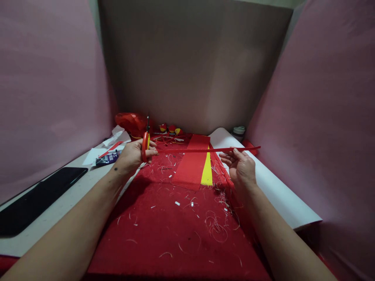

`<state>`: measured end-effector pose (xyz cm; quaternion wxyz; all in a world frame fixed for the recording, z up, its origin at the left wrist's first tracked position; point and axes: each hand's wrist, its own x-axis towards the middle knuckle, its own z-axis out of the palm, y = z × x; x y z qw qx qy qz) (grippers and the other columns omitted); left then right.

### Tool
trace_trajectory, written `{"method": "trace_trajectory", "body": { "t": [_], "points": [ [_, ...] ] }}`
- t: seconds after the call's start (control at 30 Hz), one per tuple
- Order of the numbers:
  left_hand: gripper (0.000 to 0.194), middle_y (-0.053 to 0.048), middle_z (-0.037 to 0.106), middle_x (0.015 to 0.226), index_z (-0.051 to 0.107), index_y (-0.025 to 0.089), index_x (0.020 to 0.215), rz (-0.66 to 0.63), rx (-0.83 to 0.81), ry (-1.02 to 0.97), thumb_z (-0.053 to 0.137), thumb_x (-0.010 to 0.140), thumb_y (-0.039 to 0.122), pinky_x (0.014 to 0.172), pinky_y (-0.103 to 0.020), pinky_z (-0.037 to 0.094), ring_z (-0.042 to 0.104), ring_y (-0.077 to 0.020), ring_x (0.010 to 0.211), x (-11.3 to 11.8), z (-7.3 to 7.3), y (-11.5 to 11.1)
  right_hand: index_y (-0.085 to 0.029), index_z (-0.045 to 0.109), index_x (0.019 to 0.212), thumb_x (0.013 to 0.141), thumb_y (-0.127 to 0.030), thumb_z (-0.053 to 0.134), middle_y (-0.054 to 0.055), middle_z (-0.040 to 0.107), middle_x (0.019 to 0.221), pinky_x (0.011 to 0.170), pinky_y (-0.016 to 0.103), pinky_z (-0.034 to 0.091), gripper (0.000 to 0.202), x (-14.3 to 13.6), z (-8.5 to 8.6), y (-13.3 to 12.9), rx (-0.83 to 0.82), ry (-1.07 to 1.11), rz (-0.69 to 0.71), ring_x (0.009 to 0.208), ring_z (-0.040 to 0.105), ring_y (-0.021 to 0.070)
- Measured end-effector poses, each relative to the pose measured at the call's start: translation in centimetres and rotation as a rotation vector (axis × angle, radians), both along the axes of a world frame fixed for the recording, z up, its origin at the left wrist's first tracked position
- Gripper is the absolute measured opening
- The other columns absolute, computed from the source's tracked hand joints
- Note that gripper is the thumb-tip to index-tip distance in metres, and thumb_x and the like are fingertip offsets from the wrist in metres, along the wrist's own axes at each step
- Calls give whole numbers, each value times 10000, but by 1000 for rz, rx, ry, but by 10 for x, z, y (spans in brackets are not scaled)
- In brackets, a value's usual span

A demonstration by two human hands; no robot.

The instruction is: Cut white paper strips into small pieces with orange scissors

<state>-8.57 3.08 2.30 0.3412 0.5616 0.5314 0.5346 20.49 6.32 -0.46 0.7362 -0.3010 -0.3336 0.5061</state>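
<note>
A narrow red strip (196, 150) is stretched level between my two hands above the red cloth. My left hand (137, 154) is closed on its left end and also carries scissors (145, 142) with red and yellow handles, blades pointing up. Toward the strip's right end, my right hand (240, 166) pinches it between thumb and fingers, and the tip sticks out to the right. Beneath the strip lie a wide ribbed red sheet (190, 169) and a yellow piece (207, 171) partly under it.
Thread scraps and white bits litter the red cloth (164, 242). At left are a black phone (41, 199), a dark packet (108, 158) and a red bag (131, 121). Small red-yellow items (172, 128) stand behind. A white sheet (272, 187) and lidded cup (238, 132) are right.
</note>
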Motion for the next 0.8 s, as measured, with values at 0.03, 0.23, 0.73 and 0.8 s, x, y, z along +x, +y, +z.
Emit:
{"method": "trace_trajectory", "body": {
  "t": [0.03,0.23,0.73,0.8],
  "points": [
    [314,66,525,494,536,128,798,2,-3,-3,713,574,257,429,-203,352,457,-60,413,1,0,0,-151,488,699,717,-150,574,-11,592,519,461,256,522,87,0,0,0,9,5,4,543,663,186],
    [322,54,549,543,535,125,795,5,-16,1,722,570,257,433,-207,362,462,-57,421,3,1,-1,-137,519,724,655,-108,619,11,631,574,544,279,546,125,-5,-4,1,46,-3,88,594,673,196],
    [345,69,533,489,538,121,805,22,-51,34,729,550,254,424,-201,363,452,-60,400,1,-1,3,-166,423,674,641,-53,578,-3,601,529,515,294,558,195,-10,-6,0,11,9,98,597,679,228],
    [370,61,538,516,537,124,801,34,-48,54,734,529,278,412,-209,366,447,-64,400,-1,-7,7,-174,399,684,658,-52,552,-2,602,533,581,347,569,197,-10,-6,0,21,28,120,636,683,248]
  ]
}}
